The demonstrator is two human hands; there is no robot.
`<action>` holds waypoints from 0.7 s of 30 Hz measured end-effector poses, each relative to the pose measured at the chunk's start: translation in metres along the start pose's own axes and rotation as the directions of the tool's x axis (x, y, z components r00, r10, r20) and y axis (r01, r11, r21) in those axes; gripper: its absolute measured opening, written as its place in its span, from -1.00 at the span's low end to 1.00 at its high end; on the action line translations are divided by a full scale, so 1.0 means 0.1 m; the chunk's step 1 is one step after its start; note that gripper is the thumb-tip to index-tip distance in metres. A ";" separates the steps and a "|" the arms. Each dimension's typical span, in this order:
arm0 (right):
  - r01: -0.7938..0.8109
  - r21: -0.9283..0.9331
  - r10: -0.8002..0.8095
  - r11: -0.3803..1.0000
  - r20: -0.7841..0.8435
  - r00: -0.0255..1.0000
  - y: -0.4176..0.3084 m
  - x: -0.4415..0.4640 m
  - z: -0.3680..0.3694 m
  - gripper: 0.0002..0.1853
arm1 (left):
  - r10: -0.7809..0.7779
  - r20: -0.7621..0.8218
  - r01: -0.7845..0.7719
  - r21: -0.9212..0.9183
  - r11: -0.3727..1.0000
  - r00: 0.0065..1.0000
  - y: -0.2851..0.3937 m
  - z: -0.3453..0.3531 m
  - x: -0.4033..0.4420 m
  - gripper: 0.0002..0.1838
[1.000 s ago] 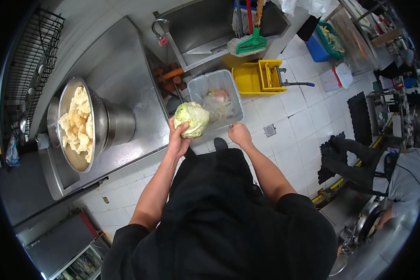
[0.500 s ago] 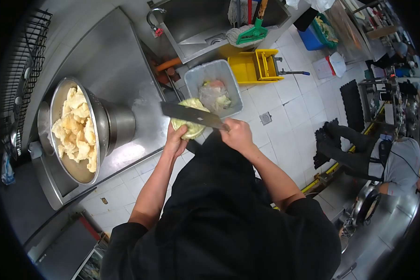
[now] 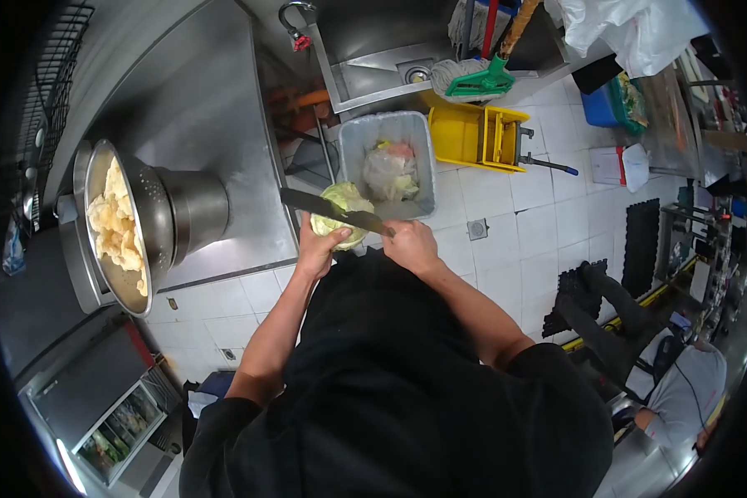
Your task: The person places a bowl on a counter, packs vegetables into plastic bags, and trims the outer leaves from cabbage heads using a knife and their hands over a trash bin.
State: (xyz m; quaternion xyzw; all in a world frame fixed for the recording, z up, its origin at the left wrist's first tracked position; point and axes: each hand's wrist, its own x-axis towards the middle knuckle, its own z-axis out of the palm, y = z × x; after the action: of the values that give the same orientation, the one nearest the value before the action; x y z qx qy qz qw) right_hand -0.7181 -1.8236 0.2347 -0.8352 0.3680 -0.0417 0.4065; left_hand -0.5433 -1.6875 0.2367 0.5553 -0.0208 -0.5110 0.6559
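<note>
A pale green cabbage (image 3: 345,197) rests in my left hand (image 3: 318,248), whose fingers hold its underside and left side. My right hand (image 3: 410,244) is closed round the handle of a wide dark knife (image 3: 319,207). The blade lies across the cabbage, with its tip pointing left; whether it has cut in cannot be made out. Just beyond the cabbage stands a grey bin (image 3: 427,166) holding a plastic bag and some scraps.
To the left, a steel counter (image 3: 199,100) bears a steel colander (image 3: 153,207) of pale fried pieces. Ahead are a sink (image 3: 373,79), mops and a yellow mop bucket (image 3: 456,137). Another person (image 3: 681,386) is at the lower right.
The knife, out of clear sight a second ago, now lies over the cabbage in my right hand, which has come close to my left. The camera view has shifted.
</note>
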 end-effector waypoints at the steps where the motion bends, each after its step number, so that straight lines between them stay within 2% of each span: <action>1: -0.006 0.004 0.006 1.000 0.005 1.000 0.10 0.02 0.02 -0.83 | 0.006 -0.009 -0.006 -0.004 1.000 1.000 -0.03 0.02 0.01 -0.02; 4: -0.062 0.045 0.058 0.997 0.071 0.996 0.41 0.09 0.12 -0.82 | 0.022 -0.065 -0.019 0.051 0.999 0.998 -0.16 0.05 0.04 -0.03; 6: -0.150 -0.031 0.153 0.988 0.227 0.962 0.52 0.15 0.20 -0.75 | -0.026 -0.085 0.028 0.028 0.999 0.996 -0.23 0.06 0.08 0.00; 9: -0.182 -0.045 0.188 0.982 0.243 0.952 0.64 0.15 0.23 -0.71 | -0.019 -0.130 0.026 0.052 0.998 0.991 -0.29 0.06 0.10 0.02; 10: -0.181 -0.047 0.187 0.982 0.241 0.952 0.78 0.17 0.27 -0.71 | -0.011 -0.082 0.016 0.055 0.998 0.997 -0.25 0.06 0.14 0.03; 12: -0.379 -0.121 0.397 0.918 0.334 0.855 1.15 0.19 0.33 -0.68 | -0.004 -0.029 0.006 0.060 0.998 1.000 -0.17 0.12 0.20 0.04; 15: -0.427 -0.167 0.458 0.889 0.371 0.808 1.42 0.27 0.29 -0.66 | 0.002 0.013 -0.002 -0.023 1.000 1.000 -0.10 0.24 0.30 0.10; 19: -0.473 -0.220 0.521 0.853 0.404 0.752 1.51 0.42 0.30 -0.63 | -0.036 0.049 0.034 0.029 0.999 0.998 -0.04 0.12 0.34 0.13; 21: -0.475 -0.245 0.534 0.845 0.422 0.732 1.52 0.44 0.24 -0.62 | -0.028 0.160 0.034 -0.040 0.999 0.987 0.02 0.06 0.27 0.21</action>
State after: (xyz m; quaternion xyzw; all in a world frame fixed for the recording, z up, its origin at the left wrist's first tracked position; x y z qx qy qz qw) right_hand -0.7653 -1.8974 0.1003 -0.7105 0.4718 0.2984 0.4284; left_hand -0.5324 -1.7104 0.2258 0.4988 -0.0534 -0.5641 0.6558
